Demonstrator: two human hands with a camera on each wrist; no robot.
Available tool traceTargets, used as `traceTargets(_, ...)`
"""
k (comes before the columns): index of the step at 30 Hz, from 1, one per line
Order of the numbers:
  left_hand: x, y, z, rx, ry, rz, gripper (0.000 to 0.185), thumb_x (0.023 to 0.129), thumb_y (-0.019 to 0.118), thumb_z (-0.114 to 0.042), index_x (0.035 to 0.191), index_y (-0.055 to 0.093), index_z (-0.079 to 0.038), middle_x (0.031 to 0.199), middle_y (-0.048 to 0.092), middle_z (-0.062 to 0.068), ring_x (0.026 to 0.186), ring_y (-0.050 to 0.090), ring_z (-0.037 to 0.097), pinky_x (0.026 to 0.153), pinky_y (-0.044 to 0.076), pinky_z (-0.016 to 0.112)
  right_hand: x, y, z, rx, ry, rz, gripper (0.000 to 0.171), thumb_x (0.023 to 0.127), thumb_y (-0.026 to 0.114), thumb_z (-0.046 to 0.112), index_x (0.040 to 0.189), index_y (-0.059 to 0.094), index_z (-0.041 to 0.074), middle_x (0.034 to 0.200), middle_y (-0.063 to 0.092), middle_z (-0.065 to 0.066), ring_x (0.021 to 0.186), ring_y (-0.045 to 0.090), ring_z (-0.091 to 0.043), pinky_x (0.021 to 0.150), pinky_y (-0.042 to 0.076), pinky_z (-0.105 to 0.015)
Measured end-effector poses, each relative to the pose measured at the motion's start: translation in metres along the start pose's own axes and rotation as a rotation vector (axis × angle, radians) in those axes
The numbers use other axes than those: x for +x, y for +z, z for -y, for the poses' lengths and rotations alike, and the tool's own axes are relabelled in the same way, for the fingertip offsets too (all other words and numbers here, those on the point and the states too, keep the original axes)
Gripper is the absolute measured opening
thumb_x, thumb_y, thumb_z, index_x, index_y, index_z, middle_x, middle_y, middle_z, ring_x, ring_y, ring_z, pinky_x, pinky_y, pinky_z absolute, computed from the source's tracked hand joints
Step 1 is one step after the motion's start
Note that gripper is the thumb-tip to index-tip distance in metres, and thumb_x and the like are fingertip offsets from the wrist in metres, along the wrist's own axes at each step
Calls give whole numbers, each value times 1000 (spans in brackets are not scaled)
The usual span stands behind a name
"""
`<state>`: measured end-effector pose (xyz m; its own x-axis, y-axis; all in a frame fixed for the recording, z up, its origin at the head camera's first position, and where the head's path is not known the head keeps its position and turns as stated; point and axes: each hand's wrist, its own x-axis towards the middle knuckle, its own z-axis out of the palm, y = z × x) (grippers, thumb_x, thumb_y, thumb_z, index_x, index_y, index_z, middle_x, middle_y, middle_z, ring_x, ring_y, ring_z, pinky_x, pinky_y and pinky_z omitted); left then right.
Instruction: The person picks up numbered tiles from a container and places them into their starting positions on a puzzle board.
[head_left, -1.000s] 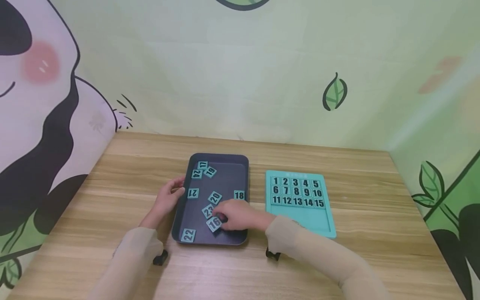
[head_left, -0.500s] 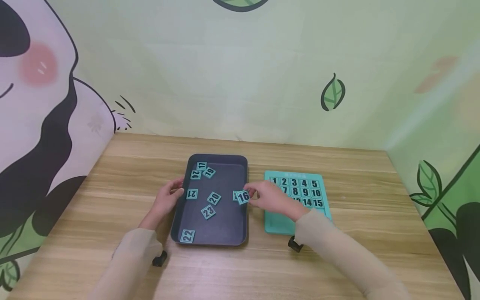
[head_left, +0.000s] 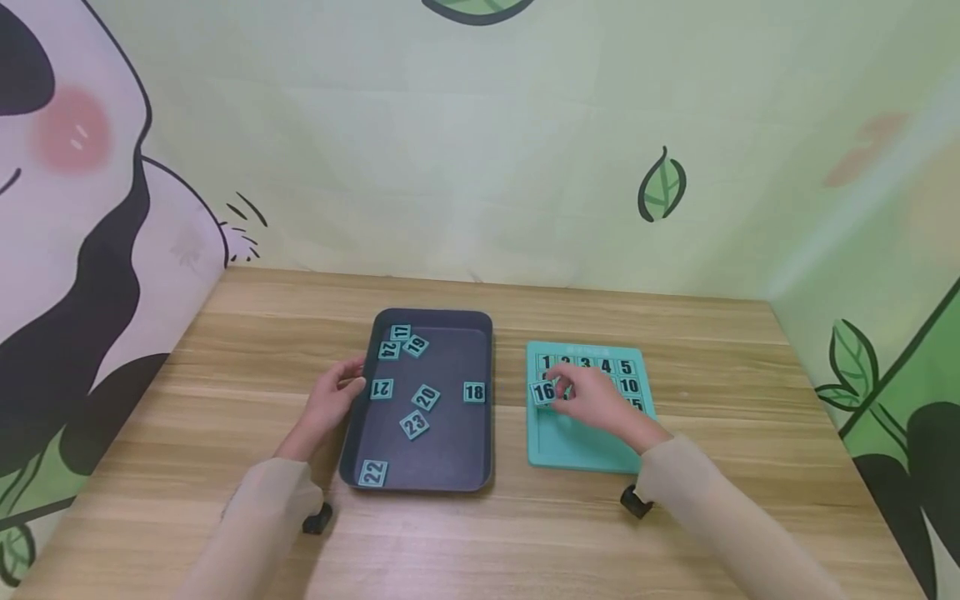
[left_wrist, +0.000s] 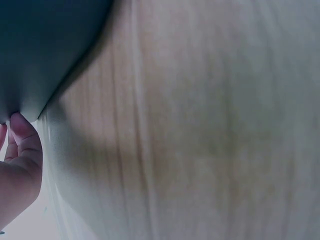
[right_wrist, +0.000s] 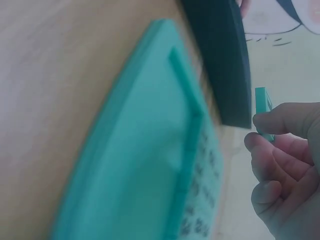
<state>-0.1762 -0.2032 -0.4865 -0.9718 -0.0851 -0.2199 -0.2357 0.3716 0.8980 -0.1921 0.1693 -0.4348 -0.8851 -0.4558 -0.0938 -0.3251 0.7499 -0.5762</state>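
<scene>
My right hand [head_left: 592, 402] pinches a teal number tile marked 16 [head_left: 542, 392] between thumb and fingertips, held over the left side of the teal number board [head_left: 592, 446]. In the right wrist view, the tile [right_wrist: 262, 102] appears edge-on above the board. Rows of tiles fill the board's upper part, some hidden by my hand; its lower part is bare. My left hand [head_left: 333, 402] rests against the left side of the dark tray [head_left: 453, 454], its fingers touching the outer wall. In the left wrist view, the left thumb [left_wrist: 25, 132] touches the tray's edge.
Loose tiles lie in the tray, among them 18 [head_left: 474, 392], 20 [head_left: 425, 397], 23 [head_left: 414, 425] and 22 [head_left: 372, 473]. A strip of wooden table [head_left: 510, 433] separates tray and board. A printed backdrop [head_left: 465, 167] stands behind the table.
My right hand has lifted the 16 tile out of the tray and carried it rightward to above the board. The left hand has stayed at the tray's side.
</scene>
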Motion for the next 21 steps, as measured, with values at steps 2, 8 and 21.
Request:
traceTargets(2,0,0,0,2,-3,0,42,93,39,-15,134,34,-7,132,39,17,124,36,33,101,33,46,-3,1,-6,-1,5,-5,34,74,65,10,107,56,6,78,59,0,63,50,-9,56,44,-21)
traceTargets(8,-1,-1,0,-2,-11,6,42,93,39,-16,134,33,-7,133,38,17,125,35,34,103,32,46,-9,11,-19,-13,40,1,34,73,67,12,104,57,5,74,57,1,57,48,-8,52,42,-19)
traceTargets(21,-1,-1,-1,-12,-23,7,42,93,39,-15,135,33,-7,134,37,16,125,34,34,103,31,46,-12,24,-22,-63,33,-12,31,70,70,16,97,60,7,71,51,1,61,42,-10,54,38,-22)
